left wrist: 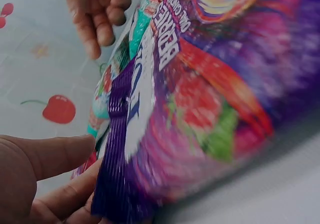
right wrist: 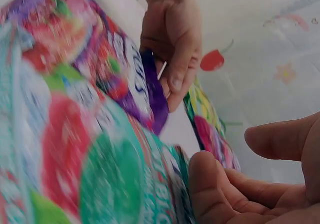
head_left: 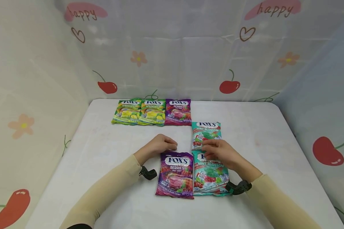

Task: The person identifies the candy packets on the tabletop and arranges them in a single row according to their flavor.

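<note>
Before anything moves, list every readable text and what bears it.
"happy", twice: backdrop.
"SPRING", ending blurred: green packets.
"BERRIES": far purple packet, near purple packet.
"OVAL CANDY": near purple packet.
"MINT BLOSSOM": both teal packets.
"FOX'S": all six packets, one partly covered.
Remaining print: too small or blurred.

Two green bags [head_left: 151,113], two purple bags [head_left: 175,181], seemingly two teal bags [head_left: 210,176].

— What does your white desk [head_left: 252,136] carry?
— In your far row, a yellow-green bag [head_left: 126,113], its twin [head_left: 152,113] and a purple bag [head_left: 177,113]; nearer you, another purple bag [head_left: 174,175] beside a turquoise bag [head_left: 210,178], a second turquoise bag [head_left: 206,131] just beyond it.
</note>
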`<move>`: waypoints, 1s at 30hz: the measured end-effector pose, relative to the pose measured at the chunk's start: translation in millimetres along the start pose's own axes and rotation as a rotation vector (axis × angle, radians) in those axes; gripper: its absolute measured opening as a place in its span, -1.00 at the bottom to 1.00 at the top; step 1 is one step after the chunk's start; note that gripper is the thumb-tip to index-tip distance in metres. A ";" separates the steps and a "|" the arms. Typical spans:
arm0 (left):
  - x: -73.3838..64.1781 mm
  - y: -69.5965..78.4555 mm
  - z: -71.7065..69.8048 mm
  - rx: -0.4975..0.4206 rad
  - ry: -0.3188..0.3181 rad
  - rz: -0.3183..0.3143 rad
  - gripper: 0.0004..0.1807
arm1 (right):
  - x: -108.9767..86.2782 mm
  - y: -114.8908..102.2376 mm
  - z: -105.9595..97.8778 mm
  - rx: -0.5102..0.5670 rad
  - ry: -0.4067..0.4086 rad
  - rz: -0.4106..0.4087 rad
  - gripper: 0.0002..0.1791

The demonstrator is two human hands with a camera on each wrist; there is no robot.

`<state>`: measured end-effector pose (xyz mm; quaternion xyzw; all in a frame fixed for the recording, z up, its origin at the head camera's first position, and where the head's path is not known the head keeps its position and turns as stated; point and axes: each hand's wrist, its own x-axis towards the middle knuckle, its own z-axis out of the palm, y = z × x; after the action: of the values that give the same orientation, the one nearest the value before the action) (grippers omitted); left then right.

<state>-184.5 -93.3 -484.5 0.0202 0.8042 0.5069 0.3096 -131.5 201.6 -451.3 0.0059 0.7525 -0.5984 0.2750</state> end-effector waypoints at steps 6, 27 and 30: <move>-25.2 -18.8 -15.5 -0.105 0.050 -0.043 -0.70 | -10.1 3.6 22.2 0.084 -0.136 0.005 -0.44; -95.4 -54.9 18.5 -0.245 0.057 -0.060 -0.66 | -56.9 2.3 82.5 0.292 -0.156 0.082 -0.21; -95.3 -54.9 22.0 -0.253 0.041 -0.039 -0.66 | -55.8 5.2 89.7 0.323 -0.099 0.087 -0.25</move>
<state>-80.7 -135.3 -490.9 -0.0450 0.7402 0.5986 0.3031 -45.9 139.9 -444.4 0.0530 0.6311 -0.6987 0.3328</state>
